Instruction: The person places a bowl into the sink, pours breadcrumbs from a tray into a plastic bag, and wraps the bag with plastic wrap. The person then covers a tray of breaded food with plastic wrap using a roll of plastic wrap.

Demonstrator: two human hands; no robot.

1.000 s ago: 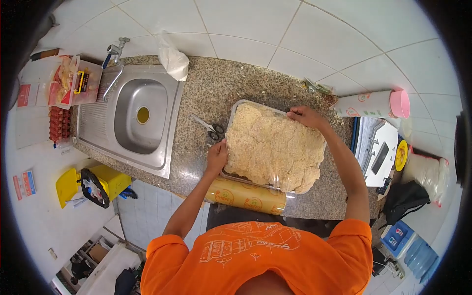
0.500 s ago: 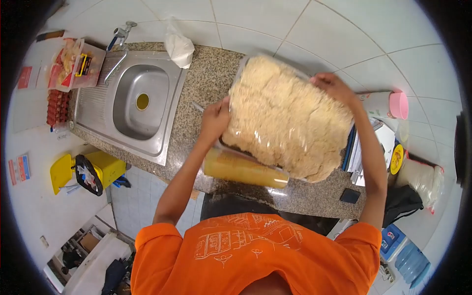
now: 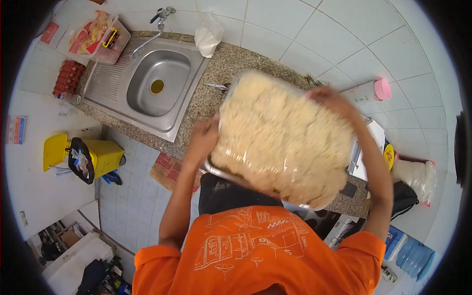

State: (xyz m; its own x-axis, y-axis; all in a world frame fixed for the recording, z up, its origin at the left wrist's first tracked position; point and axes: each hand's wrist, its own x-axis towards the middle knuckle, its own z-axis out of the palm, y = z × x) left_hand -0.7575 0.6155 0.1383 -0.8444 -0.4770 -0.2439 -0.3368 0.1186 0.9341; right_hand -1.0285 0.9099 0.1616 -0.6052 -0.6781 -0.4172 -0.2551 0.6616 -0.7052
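A rectangular tray [image 3: 285, 142] of pale, crumbly food under shiny clear film is held up over the counter's front edge, tilted in view. My left hand [image 3: 204, 140] grips its left side, with the thumb at the rim. At the upper right rim my right hand [image 3: 330, 101], somewhat blurred, is closed on the tray. Scissors [image 3: 216, 86] lie on the counter beyond the tray's upper left corner, their handles partly hidden. The tray hides much of the counter beneath it.
A steel sink [image 3: 160, 83] with a tap [image 3: 160, 24] is at the left. Near the wall stand a white bag [image 3: 209, 40] and a roll with a pink end [image 3: 381, 89]. A yellow bin [image 3: 101, 155] is on the floor at the left.
Both hands have lifted the tray off the counter, and it appears larger and nearer. It now covers the yellow film roll's place. The view has shifted and turned.
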